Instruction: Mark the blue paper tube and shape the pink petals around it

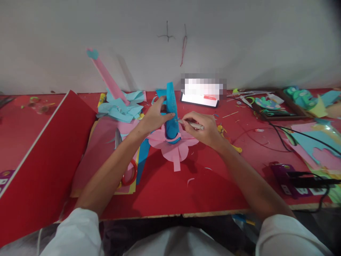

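Observation:
A blue paper roll stands upright on a pink paper flower, with a pink band around its base. My left hand grips the roll from the left, thumb pressed on its front and fingers behind its edge. Faint marks show on the blue surface. In my right hand is a pale pen, pinched between thumb and fingers, its tip at or very close to the roll's right side. Beneath my left forearm lie scissors with red handles, partly hidden, on pink and yellow sheets.
A lit phone leans against the wall behind. Cut blue paper and a pink stem sit back left. A red divider rises at left. Cables, a purple power strip and coloured paper lie right.

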{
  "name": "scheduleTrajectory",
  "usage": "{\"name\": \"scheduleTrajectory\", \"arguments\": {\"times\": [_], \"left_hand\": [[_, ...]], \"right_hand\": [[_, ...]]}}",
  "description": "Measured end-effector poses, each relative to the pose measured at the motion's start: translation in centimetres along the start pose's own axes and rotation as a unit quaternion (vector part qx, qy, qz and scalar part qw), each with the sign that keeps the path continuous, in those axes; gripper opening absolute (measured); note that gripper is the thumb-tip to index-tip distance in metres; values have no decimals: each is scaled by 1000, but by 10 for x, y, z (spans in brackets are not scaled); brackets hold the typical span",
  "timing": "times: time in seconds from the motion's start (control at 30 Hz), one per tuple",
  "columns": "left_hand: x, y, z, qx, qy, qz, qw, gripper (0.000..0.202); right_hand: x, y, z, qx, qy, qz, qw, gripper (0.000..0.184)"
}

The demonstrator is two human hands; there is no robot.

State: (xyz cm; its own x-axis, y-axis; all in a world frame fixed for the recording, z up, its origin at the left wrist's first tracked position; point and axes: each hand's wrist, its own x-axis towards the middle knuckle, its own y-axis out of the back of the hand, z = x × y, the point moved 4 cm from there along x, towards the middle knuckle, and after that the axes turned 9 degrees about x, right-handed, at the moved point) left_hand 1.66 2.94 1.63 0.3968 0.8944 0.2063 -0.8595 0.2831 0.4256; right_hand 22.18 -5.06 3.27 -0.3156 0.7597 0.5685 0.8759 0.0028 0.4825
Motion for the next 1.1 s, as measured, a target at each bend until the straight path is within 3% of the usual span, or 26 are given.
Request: {"name": "scheduleTrajectory", "arguments": {"times": [0.77,1.1], "left_hand": [[1,0,-1,-3,-7,5,1000,45],[0,-1,0,7,-4,8,1000,49]], "right_hand": [[0,1,0,-4,-5,-7,1000,21],[-2,1,-4,0,8,29,1000,23]]}}
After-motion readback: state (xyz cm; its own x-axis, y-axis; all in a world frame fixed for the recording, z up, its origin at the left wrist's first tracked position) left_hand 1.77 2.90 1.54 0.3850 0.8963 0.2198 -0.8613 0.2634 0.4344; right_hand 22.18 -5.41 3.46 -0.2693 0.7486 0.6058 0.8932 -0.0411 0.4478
